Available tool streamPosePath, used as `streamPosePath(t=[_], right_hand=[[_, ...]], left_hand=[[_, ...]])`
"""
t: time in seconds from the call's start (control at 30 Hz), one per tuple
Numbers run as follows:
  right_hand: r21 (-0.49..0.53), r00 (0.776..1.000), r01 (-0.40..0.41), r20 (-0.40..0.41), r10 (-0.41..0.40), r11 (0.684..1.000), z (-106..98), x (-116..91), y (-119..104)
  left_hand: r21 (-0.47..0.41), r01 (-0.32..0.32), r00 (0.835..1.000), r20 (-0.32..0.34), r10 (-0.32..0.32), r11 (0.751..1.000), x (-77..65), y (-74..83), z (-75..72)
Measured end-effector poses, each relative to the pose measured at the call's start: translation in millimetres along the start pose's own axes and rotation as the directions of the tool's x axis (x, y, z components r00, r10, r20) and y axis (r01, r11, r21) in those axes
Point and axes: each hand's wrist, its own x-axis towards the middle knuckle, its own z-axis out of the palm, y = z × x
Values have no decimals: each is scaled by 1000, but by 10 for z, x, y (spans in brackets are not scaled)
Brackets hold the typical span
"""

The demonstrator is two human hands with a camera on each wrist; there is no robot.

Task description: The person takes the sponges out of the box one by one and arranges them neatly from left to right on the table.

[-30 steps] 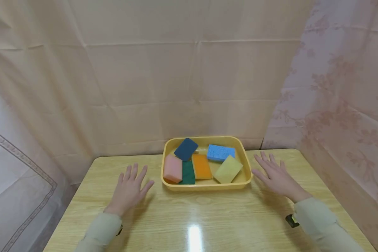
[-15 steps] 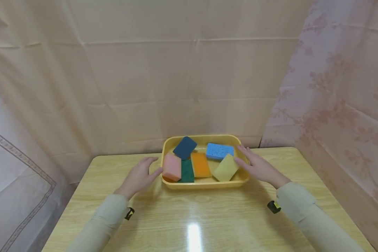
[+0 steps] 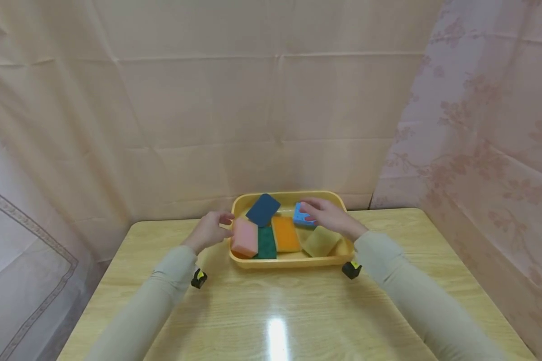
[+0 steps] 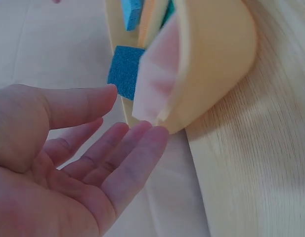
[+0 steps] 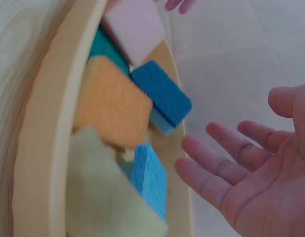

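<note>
A yellow plastic tray (image 3: pixel 293 262) holds several sponges. My left hand (image 3: pixel 208 230) is at its left end, fingers loosely bent and fingertips right at the rim beside the pink sponge (image 3: pixel 245 238). In the left wrist view the thumb (image 4: pixel 85 106) stands apart from the fingers. My right hand (image 3: pixel 327 215) is over the tray's right part, overlapping the speckled blue sponge (image 3: pixel 300 216) in the head view. The right wrist view shows its fingers (image 5: pixel 206 168) spread with nothing between them. Below that hand lies the pale yellow sponge (image 3: pixel 318 241).
Also in the tray are a dark blue sponge (image 3: pixel 263 209), an orange sponge (image 3: pixel 285 234) and a dark green piece (image 3: pixel 266 243). The tray stands at the back of a wooden table (image 3: pixel 244 311), against a beige cloth (image 3: pixel 198 125). A floral cloth (image 3: pixel 479 130) hangs on the right.
Both hands have moved inward: the left from the table to the tray's left rim, the right from beside the tray to above its right part. Their fingers are more bent. The sponges stay in place.
</note>
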Motion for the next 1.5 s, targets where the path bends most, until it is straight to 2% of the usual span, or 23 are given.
streamPosePath(t=[0.07, 0.17, 0.33, 0.43, 0.57, 0.7, 0.83, 0.9, 1.07, 1.23, 1.4, 1.5], right_hand=[[90, 998, -48, 36, 45, 995, 49, 100, -29], [223, 989, -130, 91, 112, 966, 158, 233, -47], [285, 971, -224, 143, 189, 932, 413, 411, -49], [288, 966, -249, 147, 214, 925, 571, 507, -41], [368, 960, -276, 154, 235, 888, 750, 632, -12], [461, 940, -340, 193, 282, 820, 888, 730, 5], [551, 913, -408, 243, 328, 728, 983, 792, 8], [569, 905, -425, 247, 347, 704, 1015, 803, -19], [560, 888, -457, 242, 391, 691, 1069, 803, -136], [584, 878, -469, 231, 418, 663, 1129, 804, -188], [606, 875, -477, 258, 410, 637, 1203, 827, -191], [605, 874, -481, 282, 395, 634, 1228, 841, -197]], left_hand=[[-67, 62, 998, 25, -60, 996, 40, 19, -2], [-136, 135, 990, 53, -129, 981, 95, 38, 8], [-194, 175, 984, 74, -163, 965, 156, 55, 45], [-212, 190, 981, 71, -178, 959, 167, 68, 64], [-209, 199, 980, 68, -189, 958, 166, 101, 82], [-189, 199, 980, 67, -190, 962, 163, 132, 112], [-193, 209, 977, 80, -197, 959, 173, 150, 137], [-196, 223, 974, 85, -210, 955, 188, 155, 142], [-186, 249, 967, 93, -236, 950, 231, 173, 142], [-187, 268, 962, 110, -251, 945, 259, 170, 148], [-197, 281, 958, 115, -263, 939, 257, 158, 139], [-201, 289, 956, 112, -271, 936, 262, 152, 132]])
